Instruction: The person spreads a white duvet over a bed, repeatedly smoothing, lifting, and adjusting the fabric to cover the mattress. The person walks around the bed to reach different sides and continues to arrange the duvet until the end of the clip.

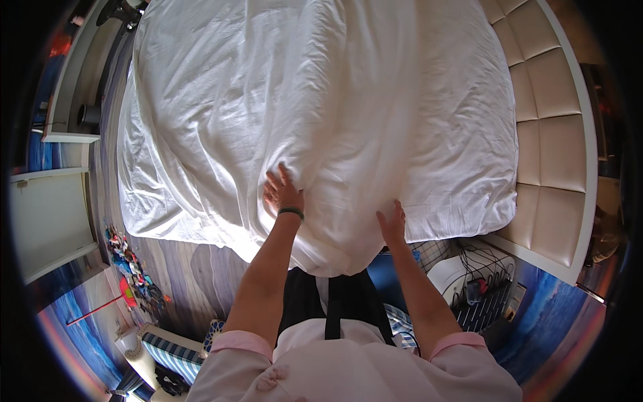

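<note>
The bed (536,254) fills the view, its padded headboard (549,134) along the right, so its long axis runs left to right. A white duvet (321,94) covers nearly all of it, creased, its near edge hanging over the bedside just before the person. Both hands lie on that near part, so the bulk of the duvet stretches away ahead of them. The left hand (282,191), with a dark wristband (291,212), rests flat with fingers spread, further onto the duvet. The right hand (392,224) lies open close to the hanging edge, nearer the headboard. Neither grip clamps cloth.
</note>
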`<move>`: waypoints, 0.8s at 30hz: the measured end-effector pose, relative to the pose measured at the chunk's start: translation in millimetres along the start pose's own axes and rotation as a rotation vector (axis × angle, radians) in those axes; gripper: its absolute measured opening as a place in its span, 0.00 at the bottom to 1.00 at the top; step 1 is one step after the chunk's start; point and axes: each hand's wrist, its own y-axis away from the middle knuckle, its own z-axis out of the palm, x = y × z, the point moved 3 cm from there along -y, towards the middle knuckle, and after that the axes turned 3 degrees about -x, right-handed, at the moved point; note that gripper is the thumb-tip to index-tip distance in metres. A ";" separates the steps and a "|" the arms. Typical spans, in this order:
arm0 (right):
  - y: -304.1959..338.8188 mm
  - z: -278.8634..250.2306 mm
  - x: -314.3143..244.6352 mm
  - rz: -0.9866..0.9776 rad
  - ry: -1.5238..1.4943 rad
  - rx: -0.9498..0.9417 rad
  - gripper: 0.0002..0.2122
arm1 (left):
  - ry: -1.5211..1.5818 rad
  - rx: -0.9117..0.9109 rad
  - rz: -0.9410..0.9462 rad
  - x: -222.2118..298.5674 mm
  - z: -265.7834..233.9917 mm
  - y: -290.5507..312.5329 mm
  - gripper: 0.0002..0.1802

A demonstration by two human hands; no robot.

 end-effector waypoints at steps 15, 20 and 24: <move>-56.6 18.8 49.3 0.057 -0.056 -0.214 0.38 | 1.580 -0.899 0.027 -96.6 -65.8 -48.7 0.24; -57.0 2.3 36.3 0.067 -0.053 -0.238 0.36 | 0.616 -0.241 -0.198 -165.3 -41.5 -85.2 0.28; -57.1 4.8 21.8 0.117 -0.152 -0.177 0.37 | 0.186 0.312 0.267 -115.7 -59.2 -56.1 0.36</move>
